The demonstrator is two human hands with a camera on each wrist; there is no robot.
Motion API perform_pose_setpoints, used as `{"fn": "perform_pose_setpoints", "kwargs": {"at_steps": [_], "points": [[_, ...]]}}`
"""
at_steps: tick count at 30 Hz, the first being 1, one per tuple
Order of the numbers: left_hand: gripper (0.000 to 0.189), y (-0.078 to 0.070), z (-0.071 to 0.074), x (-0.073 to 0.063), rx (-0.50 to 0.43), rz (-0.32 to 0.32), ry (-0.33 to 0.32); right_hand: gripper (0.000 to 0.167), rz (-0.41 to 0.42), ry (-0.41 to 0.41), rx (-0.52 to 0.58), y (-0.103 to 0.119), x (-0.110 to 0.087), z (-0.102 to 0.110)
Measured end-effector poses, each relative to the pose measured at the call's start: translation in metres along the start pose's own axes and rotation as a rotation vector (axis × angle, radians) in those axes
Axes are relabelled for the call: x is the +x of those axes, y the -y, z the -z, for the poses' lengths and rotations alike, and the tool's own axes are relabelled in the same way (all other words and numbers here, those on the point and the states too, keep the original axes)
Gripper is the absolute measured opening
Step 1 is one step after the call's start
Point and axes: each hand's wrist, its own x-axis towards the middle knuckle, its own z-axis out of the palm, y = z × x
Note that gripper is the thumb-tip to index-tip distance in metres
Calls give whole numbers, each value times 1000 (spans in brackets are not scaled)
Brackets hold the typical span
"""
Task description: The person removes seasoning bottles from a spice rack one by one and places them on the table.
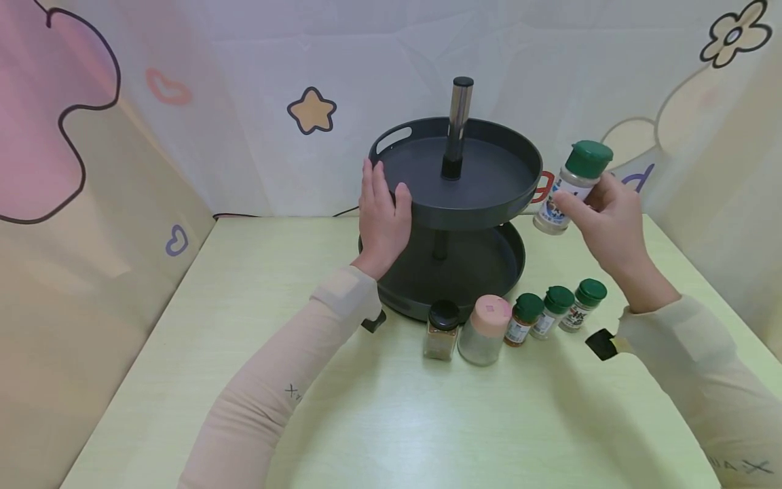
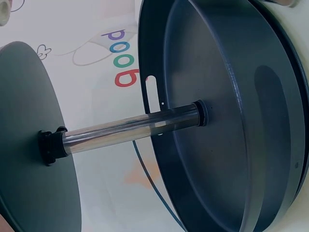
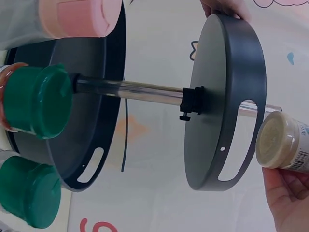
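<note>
A two-tier black rack stands on the table, its upper tray and lower tray joined by a metal post. With fingers straight, my left hand rests against the left side of the upper tray's rim. My right hand grips a spice jar with a green lid, tilted and held up just right of the upper tray. In the right wrist view, the jar's pale base overlaps the upper tray's edge near the cut-out handle. Both trays hold nothing.
Before the rack stand a black-lidded jar, a pink-capped jar and three green-lidded spice jars in a row. Behind hangs a printed curtain. A thin dark cable runs along the table's back edge.
</note>
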Motion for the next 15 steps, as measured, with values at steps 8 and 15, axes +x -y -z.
{"fn": "perform_pose_setpoints", "kwargs": {"at_steps": [8, 15], "points": [[56, 0, 0, 0, 3, -1, 0, 31, -54, 15, -27, -9, -3, 4], [56, 1, -1, 0, 1, -6, -2, 35, -69, 23, -43, -15, -6, 8]]}}
